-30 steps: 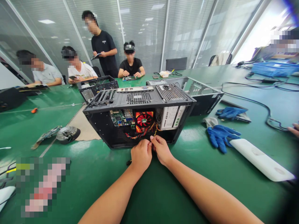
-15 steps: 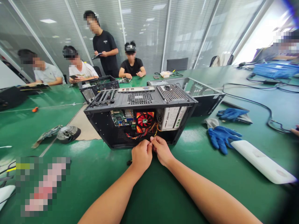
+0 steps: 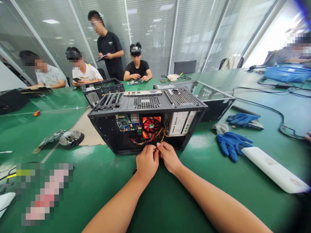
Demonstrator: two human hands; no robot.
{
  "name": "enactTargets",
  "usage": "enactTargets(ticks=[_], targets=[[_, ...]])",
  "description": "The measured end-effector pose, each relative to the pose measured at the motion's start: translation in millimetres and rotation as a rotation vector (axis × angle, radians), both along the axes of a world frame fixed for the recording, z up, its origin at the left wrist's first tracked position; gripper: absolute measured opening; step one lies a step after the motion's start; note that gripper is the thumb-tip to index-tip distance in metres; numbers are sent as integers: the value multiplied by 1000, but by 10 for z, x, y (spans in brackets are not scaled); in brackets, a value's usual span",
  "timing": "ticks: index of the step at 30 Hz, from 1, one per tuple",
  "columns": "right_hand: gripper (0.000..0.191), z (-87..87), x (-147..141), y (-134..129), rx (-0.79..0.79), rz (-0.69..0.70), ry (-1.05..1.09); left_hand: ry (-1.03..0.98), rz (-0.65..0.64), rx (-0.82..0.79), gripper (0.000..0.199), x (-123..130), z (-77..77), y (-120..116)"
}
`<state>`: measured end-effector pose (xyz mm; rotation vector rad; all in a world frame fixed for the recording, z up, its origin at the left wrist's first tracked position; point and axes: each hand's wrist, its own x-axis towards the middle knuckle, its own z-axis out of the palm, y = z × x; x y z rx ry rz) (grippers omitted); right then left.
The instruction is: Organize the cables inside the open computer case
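Note:
A black computer case lies on the green table, its open side facing me. Inside are a motherboard, a red cooling fan and a white-labelled power supply. Bundled coloured wires run below the fan. At the case's near lower edge, my left hand and my right hand are closed side by side, fingertips pinching a thin cable with yellow and black wires. A small dark end pokes out left of my left hand. The stretch of cable inside my fingers is hidden.
Blue work gloves and a white power strip lie at the right. A second case stands behind. Cardboard and a heatsink-like part are at the left. Several people are across the table; a blue basket sits far right.
My left hand has shifted very slightly left, and more cable shows between my fingertips. Across the table, a seated person's hands have moved over a circuit board.

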<state>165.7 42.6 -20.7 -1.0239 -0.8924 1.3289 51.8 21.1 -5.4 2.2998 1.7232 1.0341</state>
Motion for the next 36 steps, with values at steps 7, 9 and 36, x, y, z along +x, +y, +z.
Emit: enactTargets(ticks=[7,9,36], targets=[[48,20,-1,-10,-7,-40,-62,136,11,38,11,-22,-29,25],[48,24,-3,-10,-9,-47,-72,163,7,44,10,-30,-30,32],[44,25,-10,-13,-13,-32,35,8,-32,-85,14,23,11,46]])
